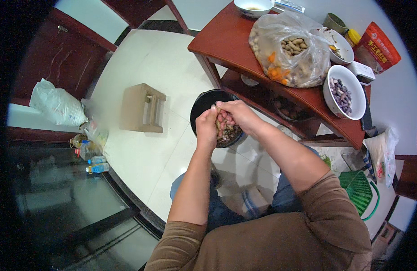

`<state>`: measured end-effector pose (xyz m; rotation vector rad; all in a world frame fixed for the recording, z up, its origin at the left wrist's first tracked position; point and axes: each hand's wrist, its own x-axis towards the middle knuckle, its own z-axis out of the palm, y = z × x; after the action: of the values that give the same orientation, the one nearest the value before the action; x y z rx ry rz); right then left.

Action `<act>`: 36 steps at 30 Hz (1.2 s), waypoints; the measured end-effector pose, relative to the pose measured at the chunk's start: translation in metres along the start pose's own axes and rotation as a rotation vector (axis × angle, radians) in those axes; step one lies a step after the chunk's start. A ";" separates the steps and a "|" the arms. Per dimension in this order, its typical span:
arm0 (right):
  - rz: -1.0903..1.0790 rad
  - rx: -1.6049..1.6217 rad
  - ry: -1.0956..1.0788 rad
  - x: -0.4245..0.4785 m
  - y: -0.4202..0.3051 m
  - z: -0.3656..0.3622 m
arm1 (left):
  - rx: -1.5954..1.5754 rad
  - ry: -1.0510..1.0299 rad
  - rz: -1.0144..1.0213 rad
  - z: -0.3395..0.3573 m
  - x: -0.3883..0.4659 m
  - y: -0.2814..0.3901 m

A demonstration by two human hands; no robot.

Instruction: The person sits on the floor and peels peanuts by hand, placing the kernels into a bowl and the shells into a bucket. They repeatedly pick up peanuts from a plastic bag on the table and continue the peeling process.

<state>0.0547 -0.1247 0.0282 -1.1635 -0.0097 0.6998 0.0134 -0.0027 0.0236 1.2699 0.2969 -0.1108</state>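
Observation:
My left hand (207, 126) and my right hand (241, 115) meet over a black bucket (199, 101) on the floor, thumbs and fingertips pinched together. A small tan piece, perhaps a peanut shell, shows between the fingertips; it is too small to tell surely. Under the hands the bucket holds pinkish-red rounded pieces (225, 121) and darker scraps. On the red-brown wooden table (218, 40) a clear plastic bag (305, 27) holds peanuts in their shells (294, 46) and some orange pieces. A white bowl (358, 98) at the table's corner holds purple and pale kernels or beans (340, 96).
A wooden stool (133, 108) stands left of the bucket. Plastic bottles (98, 168) and a full white bag (56, 103) lie along the left wall. More bowls (342, 40) and a red pouch (377, 49) sit on the table. A green basket (355, 189) is at the right.

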 end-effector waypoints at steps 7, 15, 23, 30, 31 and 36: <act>-0.077 0.030 -0.086 0.004 0.006 0.004 | -0.191 0.034 -0.063 0.001 -0.003 0.007; -0.192 0.031 0.075 0.004 0.007 0.008 | -0.320 -0.007 -0.090 -0.004 0.001 0.007; -0.684 -0.681 0.308 -0.001 0.004 0.014 | -0.294 0.001 -0.168 -0.002 0.000 0.010; -0.862 -1.010 0.354 -0.004 0.005 0.016 | -0.323 -0.012 -0.163 -0.010 0.003 0.003; -0.825 -0.953 0.342 -0.003 0.005 0.016 | -0.324 -0.016 -0.157 -0.009 0.003 0.003; -0.442 -0.240 0.267 0.008 0.008 0.011 | -0.303 0.020 -0.114 -0.007 0.003 0.006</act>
<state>0.0527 -0.1102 0.0232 -1.4187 -0.1258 0.1519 0.0166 0.0059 0.0262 0.9542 0.3877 -0.1451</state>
